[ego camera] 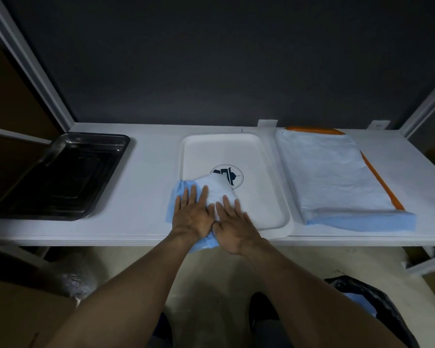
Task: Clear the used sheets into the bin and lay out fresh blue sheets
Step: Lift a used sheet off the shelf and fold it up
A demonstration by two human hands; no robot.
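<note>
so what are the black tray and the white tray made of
The black rectangular tray on the left looks like polished metal: glossy, with bright glints along its rim. The white rectangular tray with the logo looks like matte moulded plastic: soft rounded rim, no glints, though dim light leaves that open.

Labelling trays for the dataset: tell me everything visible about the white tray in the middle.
The white tray is a rounded rectangle with a raised rim, matte and plastic-looking, with a dark round logo near its middle. It lies flat on the white table. A crumpled blue sheet covers its near left corner and part of the logo, pressed down by the left hand and right hand.
</note>
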